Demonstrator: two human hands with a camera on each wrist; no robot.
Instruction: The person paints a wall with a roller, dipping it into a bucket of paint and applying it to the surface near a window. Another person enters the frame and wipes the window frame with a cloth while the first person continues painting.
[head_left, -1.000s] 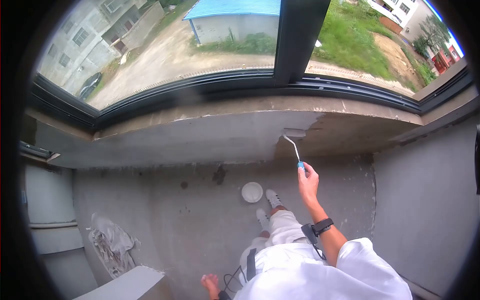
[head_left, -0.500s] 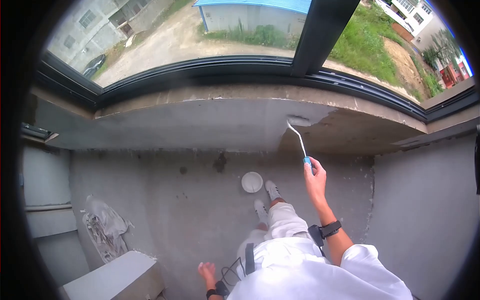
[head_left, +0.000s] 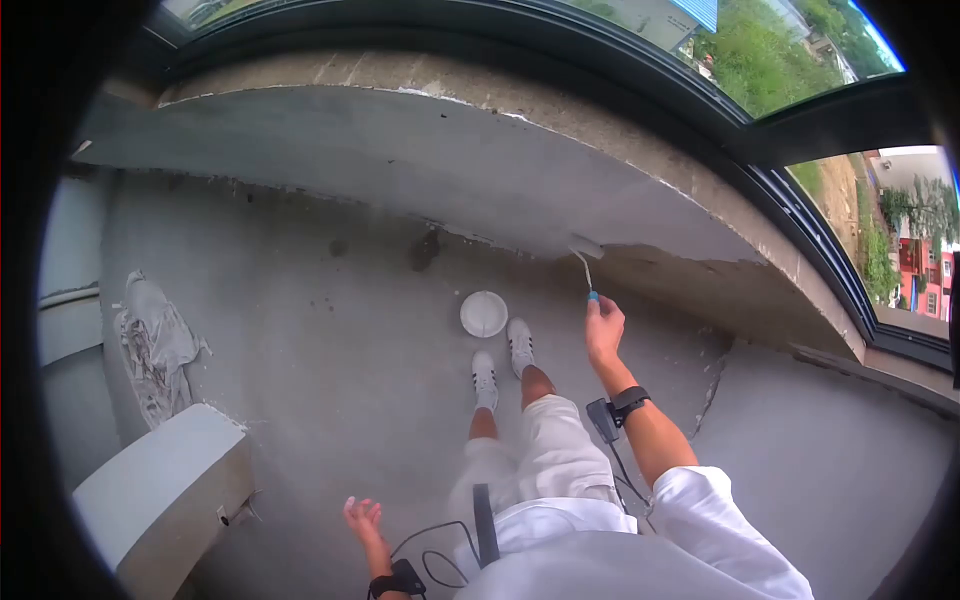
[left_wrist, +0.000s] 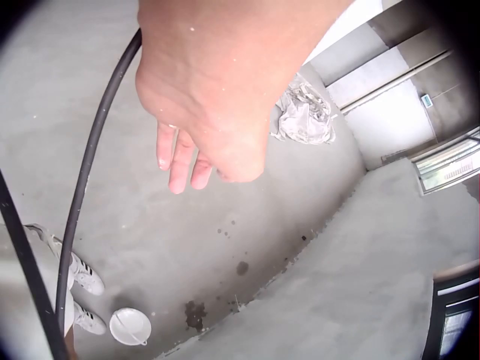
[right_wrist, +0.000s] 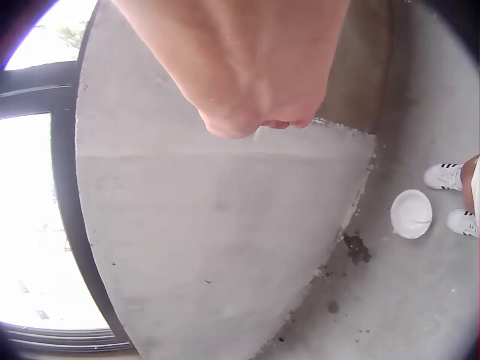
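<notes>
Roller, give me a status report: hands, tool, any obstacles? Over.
Right hand grips roller at wall. Left hand empty, fingers relaxed. Bucket on floor, clear of roller.

An unfinished room in a building is showing its bare grey floor (head_left: pixel 300 400), a partly coated wall (head_left: pixel 380 150) under a dark-framed window (head_left: pixel 740 130), and a white bucket (head_left: pixel 484 314) that is standing on the floor.
</notes>
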